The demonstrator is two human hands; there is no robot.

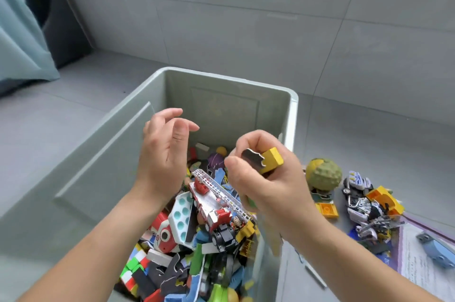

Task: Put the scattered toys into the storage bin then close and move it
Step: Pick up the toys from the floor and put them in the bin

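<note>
While the left hand [163, 154] hovers empty, the right hand [261, 173] pinches a yellow block [272, 160] over the storage bin [221, 85]

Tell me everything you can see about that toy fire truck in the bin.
The fire truck is red with a silvery body, plastic by its look. A white ladder runs along its top, and black wheels show at its nearer end. It lies tilted on top of the heap of toys inside the grey-green storage bin, right beside a white piece with teal dimples.
</note>
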